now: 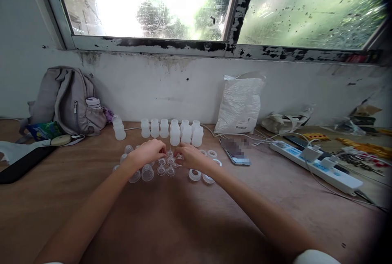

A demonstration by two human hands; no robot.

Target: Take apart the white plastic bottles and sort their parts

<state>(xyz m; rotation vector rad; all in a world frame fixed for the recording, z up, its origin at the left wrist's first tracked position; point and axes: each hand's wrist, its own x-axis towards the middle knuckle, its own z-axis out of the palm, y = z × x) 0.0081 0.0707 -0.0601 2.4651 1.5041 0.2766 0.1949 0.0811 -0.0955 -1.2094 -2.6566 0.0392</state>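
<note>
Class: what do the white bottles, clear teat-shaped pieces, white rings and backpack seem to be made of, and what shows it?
White bottles: probably plastic, matte; they look milky and slightly translucent.
Clear teat-shaped pieces: silicone or plastic, can't tell which; see-through, glossy highlights.
White rings: likely plastic, smooth; even colour, round shape.
Backpack: fabric, matte; soft folds.

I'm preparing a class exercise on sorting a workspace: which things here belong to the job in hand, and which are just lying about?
Likely part of the job:
clear teat-shaped pieces, by the left hand and right hand
clear plastic cups
white rings
frosted bottles

Apparently just lying about:
grey backpack
smartphone
white power strip
white plastic bag
</note>
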